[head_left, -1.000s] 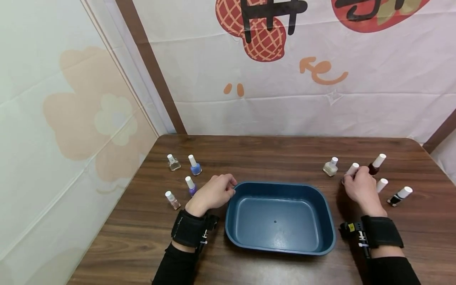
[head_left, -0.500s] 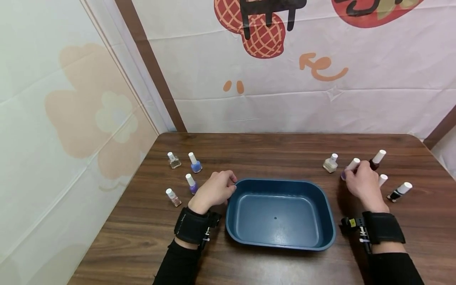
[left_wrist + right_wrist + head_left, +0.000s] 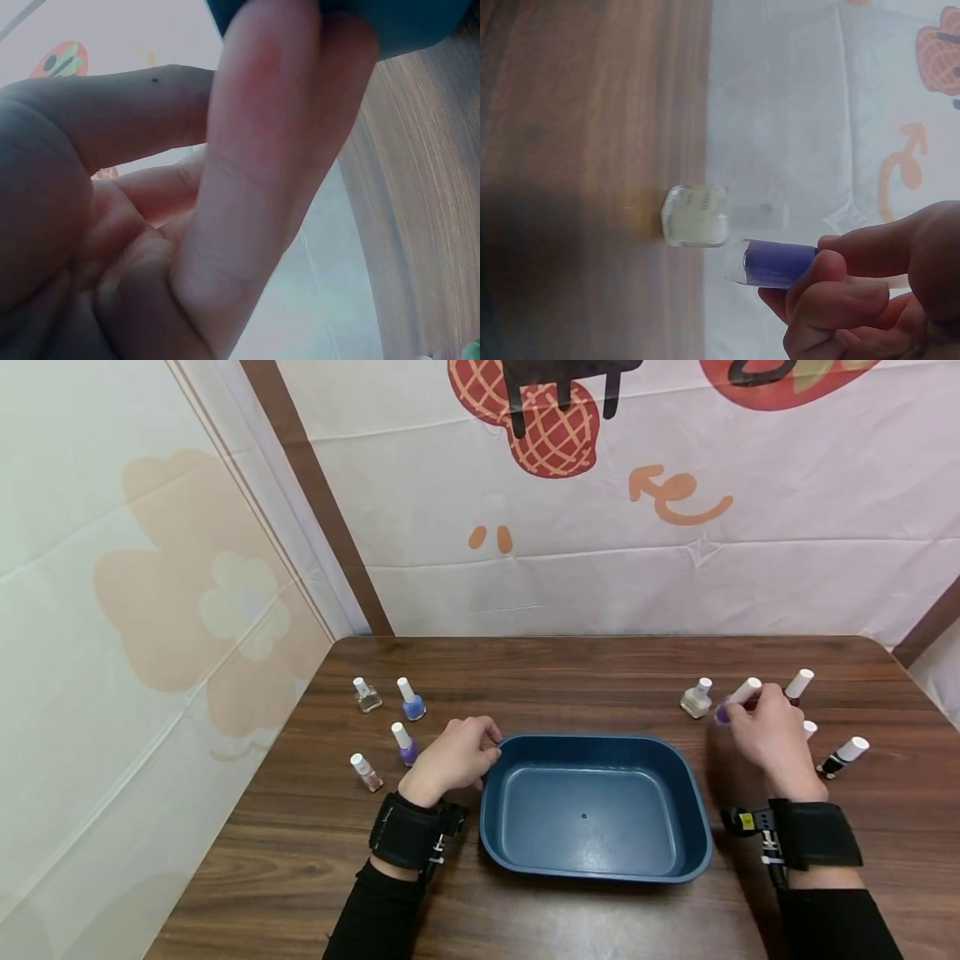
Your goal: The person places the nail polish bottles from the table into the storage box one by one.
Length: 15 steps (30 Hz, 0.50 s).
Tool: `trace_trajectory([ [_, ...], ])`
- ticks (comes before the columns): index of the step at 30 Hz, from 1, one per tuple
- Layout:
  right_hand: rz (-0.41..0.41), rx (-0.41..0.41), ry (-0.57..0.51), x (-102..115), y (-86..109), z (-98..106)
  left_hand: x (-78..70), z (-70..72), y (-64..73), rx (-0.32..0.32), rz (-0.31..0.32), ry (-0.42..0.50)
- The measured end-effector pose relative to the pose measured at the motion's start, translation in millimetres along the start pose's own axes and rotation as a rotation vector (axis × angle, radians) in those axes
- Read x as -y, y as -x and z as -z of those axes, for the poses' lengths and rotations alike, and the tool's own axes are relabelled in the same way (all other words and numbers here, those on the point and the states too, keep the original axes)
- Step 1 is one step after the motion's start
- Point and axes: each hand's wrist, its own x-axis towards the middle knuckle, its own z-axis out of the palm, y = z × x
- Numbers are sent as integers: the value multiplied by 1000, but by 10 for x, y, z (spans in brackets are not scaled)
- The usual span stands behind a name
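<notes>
My right hand [image 3: 772, 735] pinches a purple nail polish bottle [image 3: 780, 262] between thumb and fingers. In the head view its white cap [image 3: 748, 688] leans up to the right. A cream nail polish bottle [image 3: 696, 700] stands just left of it. At the upper left corner of a dark blue tray [image 3: 596, 872], my left hand [image 3: 453, 760] holds the rim with curled fingers. In the left wrist view the fingertips overlap the tray's edge [image 3: 420, 26]. The tray's inside is bare.
Left of the tray stand a clear bottle [image 3: 367, 695], a blue one [image 3: 412, 706], a second purple one [image 3: 407, 748] and a pinkish one [image 3: 367, 773]. Near my right hand are a dark bottle [image 3: 798, 685], a black one [image 3: 842, 758] and a partly hidden white cap [image 3: 810, 728].
My right hand has shifted slightly up and right, and the purple bottle's cap has risen a little with it. My left hand stays at the tray's corner.
</notes>
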Motion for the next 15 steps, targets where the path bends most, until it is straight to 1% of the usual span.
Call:
trace_trajectory([
  [4, 13, -17, 3, 78, 41, 69, -3, -1, -4, 0, -1, 1],
  [8, 27, -29, -18, 170, 88, 142, -9, 4, -4, 5, -2, 7],
  [15, 81, -77, -48, 361, 171, 249, -25, 4, -6, 21, -10, 28],
])
